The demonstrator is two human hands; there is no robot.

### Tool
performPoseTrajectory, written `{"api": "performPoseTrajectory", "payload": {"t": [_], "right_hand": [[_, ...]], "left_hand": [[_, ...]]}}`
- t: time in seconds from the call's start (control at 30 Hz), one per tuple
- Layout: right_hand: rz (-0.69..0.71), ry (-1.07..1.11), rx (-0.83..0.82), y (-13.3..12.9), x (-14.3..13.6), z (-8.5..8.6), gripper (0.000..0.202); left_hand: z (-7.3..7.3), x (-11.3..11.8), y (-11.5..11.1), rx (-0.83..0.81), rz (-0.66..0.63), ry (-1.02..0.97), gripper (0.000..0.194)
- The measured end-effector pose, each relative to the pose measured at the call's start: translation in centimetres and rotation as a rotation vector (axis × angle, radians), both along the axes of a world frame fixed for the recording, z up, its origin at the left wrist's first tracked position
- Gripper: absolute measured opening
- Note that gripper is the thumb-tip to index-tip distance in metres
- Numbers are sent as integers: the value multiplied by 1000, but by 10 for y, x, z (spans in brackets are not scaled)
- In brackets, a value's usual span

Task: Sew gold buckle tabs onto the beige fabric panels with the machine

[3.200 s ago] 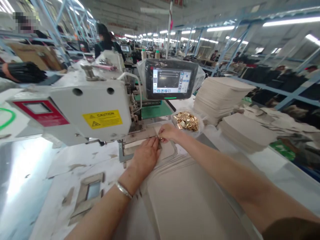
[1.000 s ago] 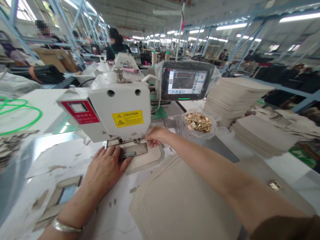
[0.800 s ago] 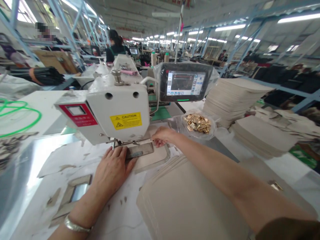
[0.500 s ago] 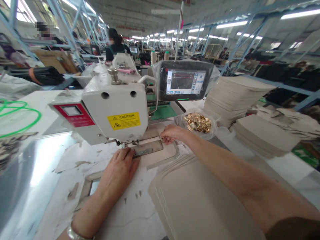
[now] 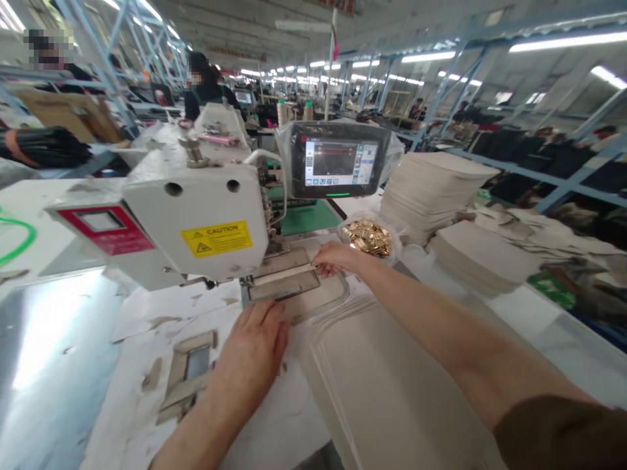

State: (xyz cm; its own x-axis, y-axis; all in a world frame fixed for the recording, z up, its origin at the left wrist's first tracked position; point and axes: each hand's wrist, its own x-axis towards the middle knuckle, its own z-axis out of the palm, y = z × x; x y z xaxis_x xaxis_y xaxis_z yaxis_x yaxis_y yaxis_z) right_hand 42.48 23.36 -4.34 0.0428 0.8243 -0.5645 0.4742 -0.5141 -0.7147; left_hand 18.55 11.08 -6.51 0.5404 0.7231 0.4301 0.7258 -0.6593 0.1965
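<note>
The white sewing machine stands in front of me, with a metal clamp frame beside its head. A beige panel lies under that frame. My right hand is closed in a pinch at the frame's far right corner; whatever its fingertips hold is too small to make out. Nearer to me, my left hand rests palm down, fingers stretched out at the front edge of the panel. Part of that edge is hidden beneath it.
A bag of gold metal pieces sits below the control screen. Beige panels form a tall stack, a lower stack and a pile close to me. A metal template lies left. Co-workers appear behind.
The view has turned right, so the machine appears further left. My left hand has slid right and toward me, away from under the machine head. My right hand stays at the clamp frame.
</note>
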Motion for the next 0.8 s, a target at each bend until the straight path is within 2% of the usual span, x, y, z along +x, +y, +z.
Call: {"api": "performPoseTrajectory", "payload": {"t": [0.13,0.23,0.37,0.5,0.57,0.63,0.73,0.8], "right_hand": [[10,-13,9,-1,-1,1,13],[42,-61,66,-6,0,1,13],[127,-195,195,-17,-4,3,17],[180,-283,261,-21,1,24,23],[158,-322,274,-27,23,42,24],[106,-320,300,-43,62,62,21],[-63,-116,361,-93,136,84,13],[-206,36,354,-137,180,86,19]], "left_hand": [[13,55,-40,-134,-238,-30,37],[6,86,-58,-121,-257,52,57],[-10,98,-59,-80,-233,107,59],[-9,97,-56,-66,-231,166,59],[-5,98,-55,-82,-231,198,59],[-3,98,-54,-87,-242,216,60],[-4,99,-53,-57,-250,216,60],[-5,99,-52,-40,-250,217,61]]}}
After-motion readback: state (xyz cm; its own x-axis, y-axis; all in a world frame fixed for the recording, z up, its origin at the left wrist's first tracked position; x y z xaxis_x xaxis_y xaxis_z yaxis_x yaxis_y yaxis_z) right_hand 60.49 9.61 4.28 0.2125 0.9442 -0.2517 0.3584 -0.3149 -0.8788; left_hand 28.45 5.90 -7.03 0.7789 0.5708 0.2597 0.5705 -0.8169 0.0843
